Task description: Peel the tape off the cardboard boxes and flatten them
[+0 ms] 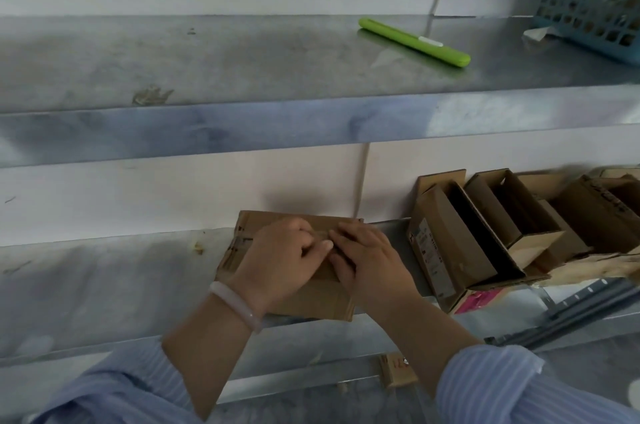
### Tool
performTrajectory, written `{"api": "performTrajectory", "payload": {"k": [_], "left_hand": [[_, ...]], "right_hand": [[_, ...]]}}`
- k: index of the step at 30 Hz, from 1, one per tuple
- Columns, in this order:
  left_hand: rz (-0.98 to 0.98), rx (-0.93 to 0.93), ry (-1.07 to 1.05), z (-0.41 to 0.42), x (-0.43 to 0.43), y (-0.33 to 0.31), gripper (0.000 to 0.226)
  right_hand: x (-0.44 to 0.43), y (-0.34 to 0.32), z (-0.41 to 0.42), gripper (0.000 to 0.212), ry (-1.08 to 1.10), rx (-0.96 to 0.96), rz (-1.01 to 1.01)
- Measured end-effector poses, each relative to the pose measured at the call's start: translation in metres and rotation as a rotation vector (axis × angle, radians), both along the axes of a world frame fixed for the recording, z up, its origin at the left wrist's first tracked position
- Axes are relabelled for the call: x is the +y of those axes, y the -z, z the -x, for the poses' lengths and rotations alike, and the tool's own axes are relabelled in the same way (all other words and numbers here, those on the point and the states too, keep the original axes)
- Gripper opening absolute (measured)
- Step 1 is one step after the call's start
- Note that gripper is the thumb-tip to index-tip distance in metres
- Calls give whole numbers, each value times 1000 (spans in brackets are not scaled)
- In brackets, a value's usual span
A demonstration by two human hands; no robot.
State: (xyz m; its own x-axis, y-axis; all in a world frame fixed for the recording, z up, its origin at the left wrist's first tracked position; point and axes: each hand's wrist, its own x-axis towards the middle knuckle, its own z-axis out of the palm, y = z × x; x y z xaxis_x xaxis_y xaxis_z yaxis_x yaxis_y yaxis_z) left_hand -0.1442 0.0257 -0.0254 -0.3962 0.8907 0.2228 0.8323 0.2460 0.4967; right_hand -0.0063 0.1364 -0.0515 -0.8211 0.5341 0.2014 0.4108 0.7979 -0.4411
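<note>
A small brown cardboard box (249,233) lies flat-side up on the lower metal shelf (104,278), close to the wall. Both my hands rest on top of it. My left hand (284,261), with a pale bangle on the wrist, has its fingers curled, and the fingertips pinch at something small on the box's top near the middle. My right hand (363,257) lies beside it, fingers bent, with the fingertips meeting the left hand's at the same spot. The tape itself is hidden under the fingers.
Several open cardboard boxes (485,233) lie on their sides at the right of the lower shelf. On the upper shelf (207,77) lie a green utility knife (415,42) and a blue plastic basket (595,4). A cardboard scrap (398,371) lies below.
</note>
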Motion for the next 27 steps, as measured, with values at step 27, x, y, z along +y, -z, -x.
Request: {"api": "performTrajectory", "payload": {"k": [27], "left_hand": [[98, 51, -273, -7, -10, -12, 32]], "right_hand": [[26, -14, -3, 58, -226, -218, -244]]}}
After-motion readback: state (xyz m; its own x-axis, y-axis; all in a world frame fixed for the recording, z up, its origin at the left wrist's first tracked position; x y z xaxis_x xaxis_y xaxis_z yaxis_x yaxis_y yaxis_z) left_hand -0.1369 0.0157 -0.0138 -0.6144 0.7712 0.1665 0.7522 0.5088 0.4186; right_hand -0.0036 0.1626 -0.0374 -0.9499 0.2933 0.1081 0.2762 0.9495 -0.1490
